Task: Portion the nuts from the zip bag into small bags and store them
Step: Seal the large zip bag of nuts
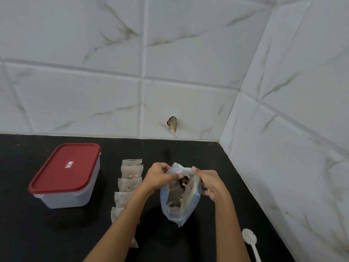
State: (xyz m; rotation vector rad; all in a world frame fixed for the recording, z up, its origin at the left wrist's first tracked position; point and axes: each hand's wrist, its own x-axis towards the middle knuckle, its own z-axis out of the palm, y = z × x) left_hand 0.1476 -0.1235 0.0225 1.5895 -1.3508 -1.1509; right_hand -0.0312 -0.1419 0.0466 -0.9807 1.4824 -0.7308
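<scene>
- Gripping the zip bag [180, 201] at its mouth, both hands sit just right of the frame's centre, low down, above the black counter [188, 152].
- Left hand [160, 176]: fingers curled, thumb and fingertips pinching the left lip of the bag's opening.
- Right hand [209, 181]: fingers curled too, pinching the right lip near the top; its lower fingers fold against the bag's right side.
- Between the two hands the mouth is held apart, and nuts [184, 181] show dark and pale inside, with more lying further down in the bag.
- The zip bag is clear with a blue rim, standing roughly upright on the counter with its bottom corner toward the lower edge of the frame.
- Small bags [130, 178] lie in an overlapping row just left of the left forearm, running from mid-frame down; a few nuts are visible in some.
- A tub [66, 178] with a red lid [66, 167] stands at the left of the frame, well apart from the hands, closed.
- A white spoon [250, 241] lies at the lower right, bowl up, beside the right forearm.
- White marbled tiles [94, 91] fill the upper frame.
</scene>
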